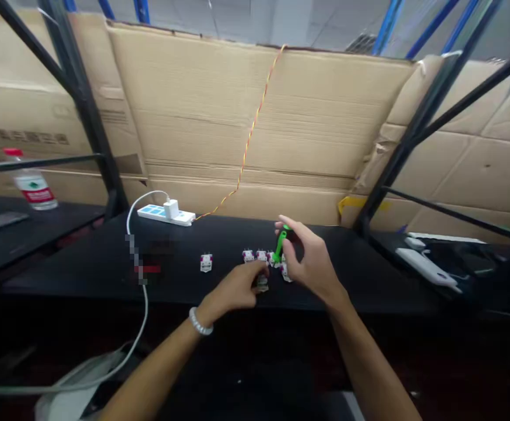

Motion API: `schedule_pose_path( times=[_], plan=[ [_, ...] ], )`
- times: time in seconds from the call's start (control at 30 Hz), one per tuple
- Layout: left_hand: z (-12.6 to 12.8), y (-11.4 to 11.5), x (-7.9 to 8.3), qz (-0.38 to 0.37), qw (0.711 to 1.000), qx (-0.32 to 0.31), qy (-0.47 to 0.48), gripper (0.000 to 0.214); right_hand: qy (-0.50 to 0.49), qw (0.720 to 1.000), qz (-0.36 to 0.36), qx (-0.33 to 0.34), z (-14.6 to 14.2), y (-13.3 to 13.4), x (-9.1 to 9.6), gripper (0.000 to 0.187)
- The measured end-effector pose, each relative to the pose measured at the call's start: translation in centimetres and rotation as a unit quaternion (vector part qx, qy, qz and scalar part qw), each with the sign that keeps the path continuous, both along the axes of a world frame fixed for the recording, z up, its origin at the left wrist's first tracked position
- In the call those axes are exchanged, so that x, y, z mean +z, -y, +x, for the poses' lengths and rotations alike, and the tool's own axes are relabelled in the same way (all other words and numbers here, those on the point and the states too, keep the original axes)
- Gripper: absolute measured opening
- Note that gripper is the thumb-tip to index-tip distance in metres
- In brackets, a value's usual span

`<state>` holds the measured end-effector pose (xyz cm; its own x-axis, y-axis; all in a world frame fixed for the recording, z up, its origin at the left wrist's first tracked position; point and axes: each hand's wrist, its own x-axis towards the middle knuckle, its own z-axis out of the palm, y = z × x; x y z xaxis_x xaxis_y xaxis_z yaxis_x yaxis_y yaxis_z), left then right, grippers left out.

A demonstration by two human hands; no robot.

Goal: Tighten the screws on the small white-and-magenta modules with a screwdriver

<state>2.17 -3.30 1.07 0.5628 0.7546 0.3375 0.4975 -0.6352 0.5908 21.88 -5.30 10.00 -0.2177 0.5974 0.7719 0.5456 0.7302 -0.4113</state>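
A slim bright green tool [280,245], its exact kind unclear, stands tilted between the thumb and fingers of my right hand [309,257]. The tool's lower end reaches down to a small white piece with purple corners [274,261] in a group on the black table. My left hand [237,286], with a pale beaded bracelet on the wrist, curls its thumb and index finger around another small white piece [262,283], partly covered by the fingers. More such pieces sit beside my hands, among them a white piece [286,273] close under my right thumb.
A single white and purple piece [206,262] lies apart to the left. Behind it is a white power strip [158,214] with a plug and cable [144,310]. A cardboard wall [246,117] closes the back; black rack posts [92,128] flank the table [176,280]. A bottle [35,187] stands far left.
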Motion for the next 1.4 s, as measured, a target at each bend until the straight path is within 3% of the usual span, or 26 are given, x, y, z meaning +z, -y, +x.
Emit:
schedule_pose_path(
  times=[0.17,0.27,0.37,0.53,0.6,0.8,0.97,1.03,1.17,1.4],
  plan=[
    [-0.1,-0.4,0.2,-0.03,1.0,-0.005,-0.001,0.038,-0.094,0.995,0.021,-0.03,-0.8,-0.9,-1.1,0.037],
    [-0.2,-0.4,0.3,-0.033,0.999,-0.009,0.001,0.039,-0.141,0.99,-0.016,0.025,-0.8,-0.8,-2.0,0.044],
    [-0.2,-0.4,0.5,-0.035,0.999,-0.008,-0.004,0.036,-0.123,0.988,-0.061,0.065,-0.7,-0.4,-2.2,0.046],
    [-0.3,-0.6,0.6,-0.043,0.999,-0.012,0.004,0.033,-0.063,0.994,0.018,-0.085,-1.0,-0.7,-1.7,0.027],
    [-0.3,-0.7,0.6,-0.048,0.999,-0.013,0.007,0.033,-0.067,0.991,0.04,-0.112,-0.9,-1.0,-1.6,0.028],
    [-0.3,-0.6,0.7,-0.048,0.999,-0.012,0.001,0.032,-0.042,0.998,-0.039,0.005,-0.5,-0.1,-1.0,0.048],
    [-0.3,-0.8,0.4,-0.034,0.999,-0.029,0.009,0.033,-0.002,0.992,0.051,-0.113,-1.2,0.5,-0.2,0.032],
    [-0.3,-0.9,0.4,-0.037,0.999,-0.029,0.01,0.031,-0.013,0.994,0.042,-0.104,-1.3,0.4,-0.2,0.034],
    [-0.2,-0.6,0.8,-0.043,0.999,-0.019,-0.004,0.029,0.003,0.999,-0.032,-0.005,-0.9,0.4,-0.1,0.048],
    [-0.2,-0.7,0.8,-0.046,0.999,-0.021,-0.004,0.03,0.036,0.992,0.045,-0.11,-1.5,0.3,-0.1,0.024]
  ],
)
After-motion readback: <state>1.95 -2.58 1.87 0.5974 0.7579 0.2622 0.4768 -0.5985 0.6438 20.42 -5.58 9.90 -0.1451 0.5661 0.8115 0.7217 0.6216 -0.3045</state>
